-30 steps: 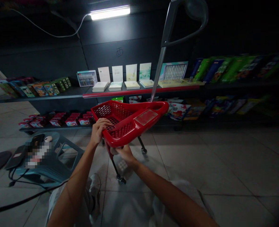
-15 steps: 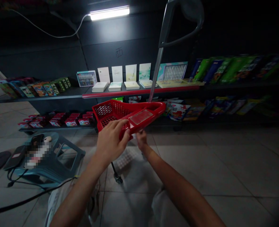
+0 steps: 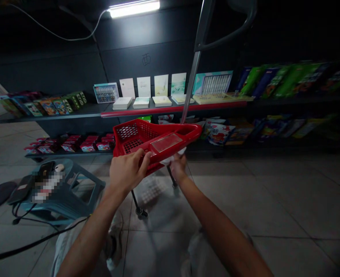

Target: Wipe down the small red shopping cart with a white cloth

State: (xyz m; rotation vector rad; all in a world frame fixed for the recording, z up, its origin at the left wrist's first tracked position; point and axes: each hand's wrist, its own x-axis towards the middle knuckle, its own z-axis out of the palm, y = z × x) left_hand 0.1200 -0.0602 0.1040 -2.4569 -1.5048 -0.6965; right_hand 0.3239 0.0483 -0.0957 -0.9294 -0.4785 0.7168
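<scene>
A red plastic shopping basket (image 3: 142,132) stands in front of me on dark legs with casters, its long grey pull handle (image 3: 191,82) rising behind it. My left hand (image 3: 127,169) is closed on the basket's near rim, thumb and fingers over the edge. Under the flat near end of the basket, my right hand (image 3: 178,166) presses a white cloth (image 3: 171,157) against its underside. Only part of the cloth shows, and it could be a paper wipe.
Behind the basket, a dark shelf (image 3: 106,114) carries booklets, small boxes and snack bags. At the left, a blue-grey plastic stool (image 3: 72,192) holds electronic devices, with a black cable (image 3: 34,246) running past it. A lit tube lamp (image 3: 135,8) hangs above.
My right hand has moved slightly right and up along the basket's underside, and more of the white cloth shows. My left hand keeps the rim, shifted a little left. The view has tilted slightly.
</scene>
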